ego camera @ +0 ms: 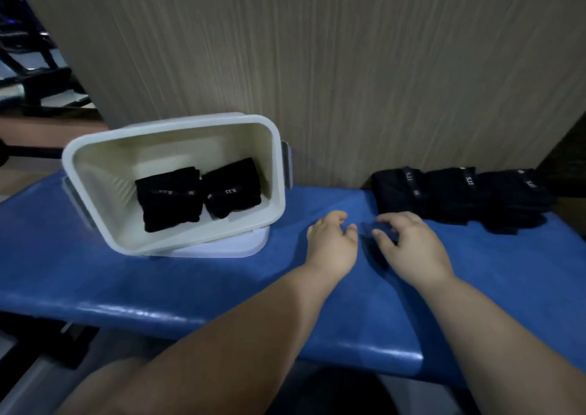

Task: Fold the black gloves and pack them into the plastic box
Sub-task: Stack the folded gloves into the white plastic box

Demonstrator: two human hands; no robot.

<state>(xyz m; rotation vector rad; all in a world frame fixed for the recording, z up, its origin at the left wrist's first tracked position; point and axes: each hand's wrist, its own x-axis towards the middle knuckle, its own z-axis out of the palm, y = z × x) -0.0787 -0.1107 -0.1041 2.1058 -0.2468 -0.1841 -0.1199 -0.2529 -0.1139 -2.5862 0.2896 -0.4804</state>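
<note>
**As the box stands tipped — stock on the bench**

Where the plastic box [95,173] is taken as the reference mark, the entries run as follows.

Wall panel [348,65]: pale wood grain, upright, directly behind the box and running far to its right.

Bench [158,287]: blue padded top, glossy at the near edge, under the box and extending to both sides of it.

Plastic box: cream, rectangular, rounded corners, open. It is tilted with its mouth towards the camera, and its lower edge is propped on a white lid [222,249] lying flat beneath it. A grey clasp shows on its right end.

Pile of black gloves [459,199]: unfolded, overlapping, white lettering on the cuff bands. It lies well to the right of the box, against the panel.

Left hand [333,243]: just right of the box, low over the bench, palm down, fingers loosely bent and slightly apart, nothing in them.

Right hand [412,249]: further right of the box, between it and the pile, palm down, fingers [380,233] bent downward and spread.

Two folded gloves: inside the box, side by side on its floor — left bundle [171,199], right bundle [231,195] — touching each other.

Dark blurred patch [377,249]: right of the box, under the right fingertips. Glove or shadow, and whether the fingers grip it, cannot be told.
</note>
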